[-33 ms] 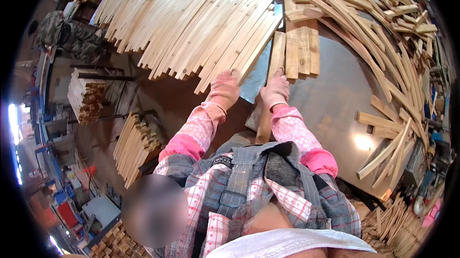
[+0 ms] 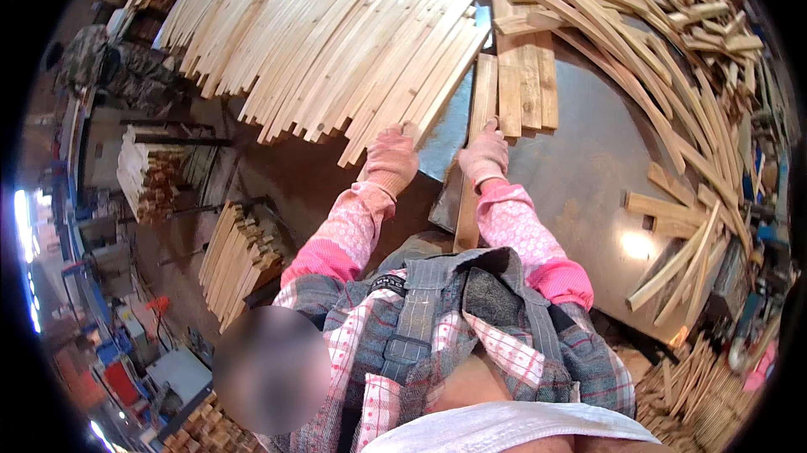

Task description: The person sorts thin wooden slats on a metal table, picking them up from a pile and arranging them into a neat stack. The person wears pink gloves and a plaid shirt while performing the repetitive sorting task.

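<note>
In a pinkish work glove, my left hand (image 2: 392,153) is closed at the near end of the rightmost light wooden strips (image 2: 424,87). Its thumb lies on top, and the fingers underneath are hidden. My gloved right hand (image 2: 485,155) grips a long wooden board (image 2: 483,87), thumb on its upper face. That board runs from beyond the hand back toward my body. Just right of it, several short, wider boards (image 2: 528,92) lie side by side on the metal tabletop (image 2: 580,176).
Curved offcuts (image 2: 651,83) sweep around the table's right side, with shorter pieces (image 2: 664,213) nearer me. Stacked strips (image 2: 239,264) stand on a rack at left, near another bundle (image 2: 151,171). A person in camouflage clothing (image 2: 126,66) is at the far left.
</note>
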A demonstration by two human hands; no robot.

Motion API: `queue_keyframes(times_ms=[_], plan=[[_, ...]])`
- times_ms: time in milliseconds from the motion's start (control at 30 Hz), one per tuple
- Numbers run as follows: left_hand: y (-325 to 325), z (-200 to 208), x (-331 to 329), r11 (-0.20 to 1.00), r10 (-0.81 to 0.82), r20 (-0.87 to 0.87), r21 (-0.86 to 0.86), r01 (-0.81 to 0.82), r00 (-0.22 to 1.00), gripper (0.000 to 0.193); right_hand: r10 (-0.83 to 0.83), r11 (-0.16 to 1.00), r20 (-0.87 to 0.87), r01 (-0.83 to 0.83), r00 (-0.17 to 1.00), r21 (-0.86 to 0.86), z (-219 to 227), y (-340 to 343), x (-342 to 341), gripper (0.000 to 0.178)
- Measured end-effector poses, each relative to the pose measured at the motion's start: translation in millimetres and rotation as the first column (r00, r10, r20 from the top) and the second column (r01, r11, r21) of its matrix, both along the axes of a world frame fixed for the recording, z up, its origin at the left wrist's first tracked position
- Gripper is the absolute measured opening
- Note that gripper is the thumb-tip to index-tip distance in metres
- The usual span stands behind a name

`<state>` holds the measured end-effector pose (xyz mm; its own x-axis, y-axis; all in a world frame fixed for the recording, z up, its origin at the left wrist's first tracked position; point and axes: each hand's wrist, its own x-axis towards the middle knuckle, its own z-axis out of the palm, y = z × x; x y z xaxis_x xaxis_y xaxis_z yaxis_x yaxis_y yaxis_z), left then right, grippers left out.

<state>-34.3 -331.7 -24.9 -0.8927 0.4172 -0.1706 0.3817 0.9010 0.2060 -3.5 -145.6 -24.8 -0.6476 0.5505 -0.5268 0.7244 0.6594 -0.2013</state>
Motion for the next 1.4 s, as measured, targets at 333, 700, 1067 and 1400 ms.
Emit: queue_keyframes(times_ms=[333, 700, 1067, 1400], plan=[[23, 37, 2, 0.972, -0.168, -0.371, 0.094, 0.217, 0.913, 0.072, 0.320, 0.890, -0.283, -0.390, 0.904, -0.238, 58, 77, 52, 0.101], [-59, 121, -66, 0.994, -0.056, -0.094, -0.103, 0.046, 0.994, 0.028, 0.063, 0.973, -0.755, -0.208, 0.652, -0.098, 75, 136, 41, 0.068], [-296, 40, -296, 0.672, 0.734, -0.239, 0.116, -0.731, 0.636, 0.039, -0.085, 0.951, 0.123, 0.043, 0.989, 0.306, 24, 24, -63, 0.113], [-400, -28, -457, 0.583, 0.711, -0.148, -0.422, -0.694, 0.688, 0.051, -0.229, 0.919, 0.111, 0.177, 0.967, 0.353, -4, 34, -83, 0.108]])
